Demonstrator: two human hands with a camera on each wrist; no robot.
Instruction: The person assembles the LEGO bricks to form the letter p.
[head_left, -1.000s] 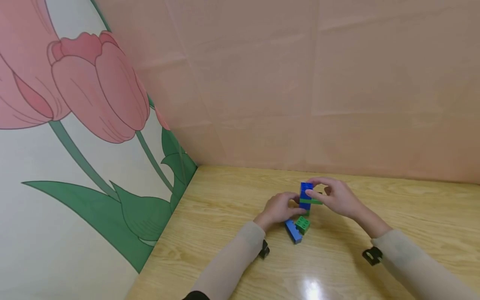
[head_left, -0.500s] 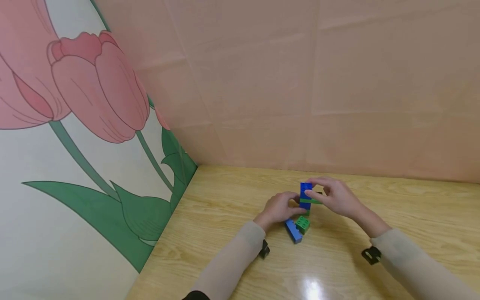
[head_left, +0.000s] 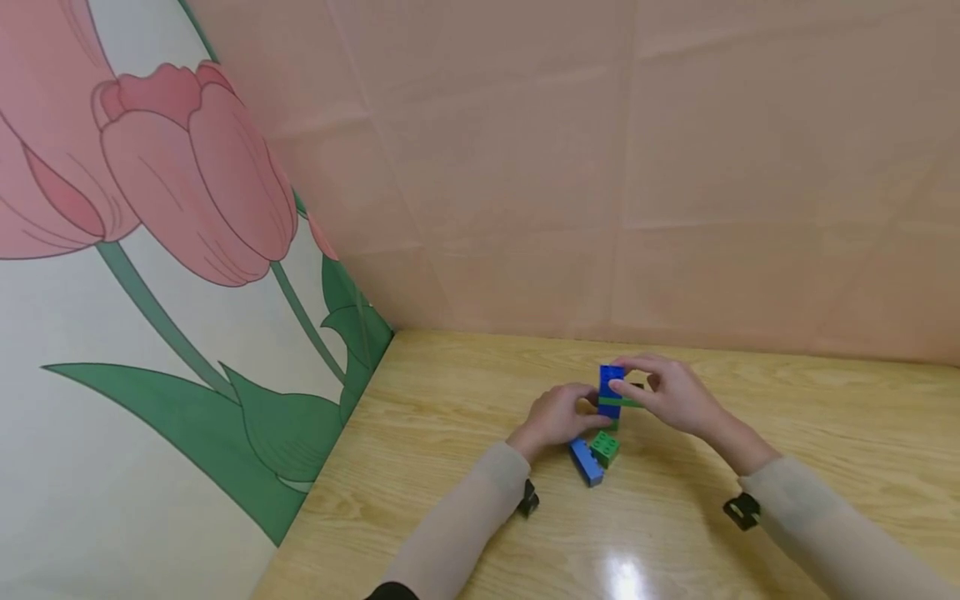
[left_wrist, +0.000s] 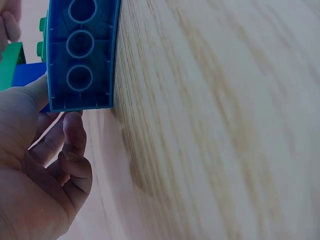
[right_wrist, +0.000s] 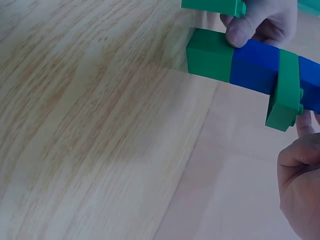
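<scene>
A brick stack (head_left: 609, 402) stands upright on the far part of the wood-grain table (head_left: 442, 408): green base brick (right_wrist: 210, 56), lower blue brick (right_wrist: 254, 66), long green brick (right_wrist: 284, 90) jutting right, upper blue brick (head_left: 608, 374). The left hand (head_left: 557, 417)'s grip pinches the lower blue brick from the left; the right hand (head_left: 681, 397)'s grip pinches the upper blue brick from the right. Nearer lies a loose blue brick (head_left: 587, 464), hollow underside facing left, with a loose green brick (head_left: 605, 449), studs up, just beside it on the right.
</scene>
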